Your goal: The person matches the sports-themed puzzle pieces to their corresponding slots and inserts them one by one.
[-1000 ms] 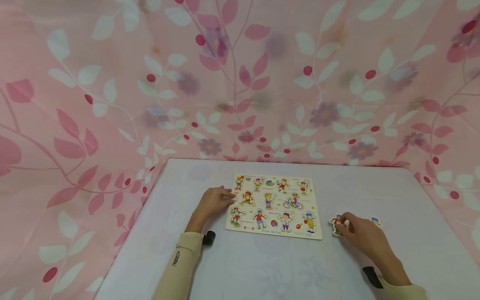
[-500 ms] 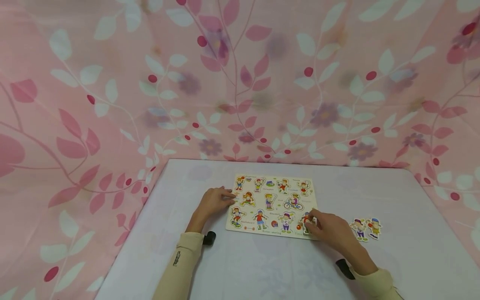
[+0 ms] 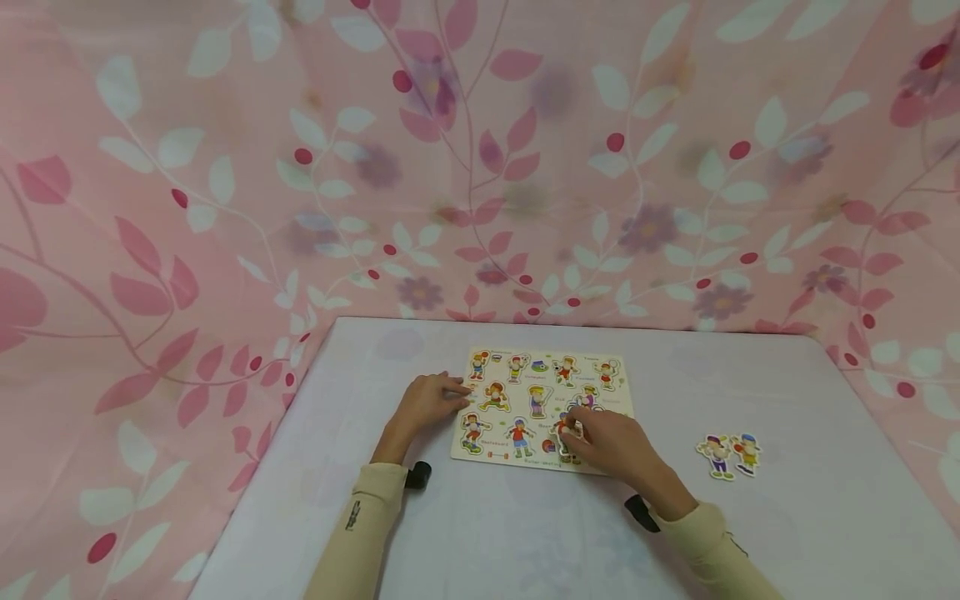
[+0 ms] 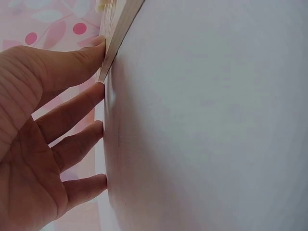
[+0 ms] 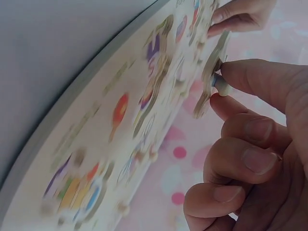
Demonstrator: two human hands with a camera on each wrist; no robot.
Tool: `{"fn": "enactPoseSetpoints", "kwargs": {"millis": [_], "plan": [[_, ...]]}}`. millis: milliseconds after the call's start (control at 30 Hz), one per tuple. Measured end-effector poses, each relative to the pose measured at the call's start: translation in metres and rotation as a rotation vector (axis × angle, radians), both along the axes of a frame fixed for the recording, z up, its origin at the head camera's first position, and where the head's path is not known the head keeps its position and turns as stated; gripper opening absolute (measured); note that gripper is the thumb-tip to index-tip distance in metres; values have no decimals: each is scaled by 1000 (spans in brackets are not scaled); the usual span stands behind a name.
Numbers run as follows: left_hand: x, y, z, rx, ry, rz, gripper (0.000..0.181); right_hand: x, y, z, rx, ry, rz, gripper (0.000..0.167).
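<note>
In the head view a wooden peg puzzle board [image 3: 624,398] printed with sports figures lies on the table. Between thumb and forefinger my right hand [image 3: 618,450] pinches the small knob of a figure-shaped puzzle piece [image 5: 207,79], red and blue on its face. That piece hangs tilted just above the board's lower right part, apart from its surface in the right wrist view. At the board's left edge rests my left hand [image 3: 427,407]. Its thumb touches the board's side and its extended fingers [image 4: 79,149] touch the tabletop.
Two more puzzle pieces, a purple-capped figure [image 3: 717,458] and a blue-capped figure [image 3: 746,455], lie side by side right of the board. Several pieces with knobs sit in the board. A pink floral curtain [image 3: 480,167] hangs behind the white table [image 3: 525,533].
My right hand has picked up the red-and-blue puzzle piece from the table's right side and carried it left over the board. My left hand has stayed at the board's left edge.
</note>
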State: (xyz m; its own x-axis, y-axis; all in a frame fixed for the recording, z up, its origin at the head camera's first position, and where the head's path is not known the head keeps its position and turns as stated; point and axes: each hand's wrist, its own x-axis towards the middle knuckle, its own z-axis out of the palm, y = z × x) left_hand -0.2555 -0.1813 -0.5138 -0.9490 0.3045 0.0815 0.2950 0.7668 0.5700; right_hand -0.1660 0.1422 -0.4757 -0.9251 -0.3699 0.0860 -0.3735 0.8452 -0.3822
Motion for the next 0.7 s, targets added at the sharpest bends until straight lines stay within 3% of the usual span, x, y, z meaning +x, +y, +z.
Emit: {"fn": "enactPoseSetpoints", "kwargs": {"millis": [367,700], "plan": [[0,0,2,19,10,-13,20,-18,-35,-4,-29,-1,82,11],[-2,-1,-2,-11,5,-8,21,-23,-56,-20,-24,-10,107,12]]}}
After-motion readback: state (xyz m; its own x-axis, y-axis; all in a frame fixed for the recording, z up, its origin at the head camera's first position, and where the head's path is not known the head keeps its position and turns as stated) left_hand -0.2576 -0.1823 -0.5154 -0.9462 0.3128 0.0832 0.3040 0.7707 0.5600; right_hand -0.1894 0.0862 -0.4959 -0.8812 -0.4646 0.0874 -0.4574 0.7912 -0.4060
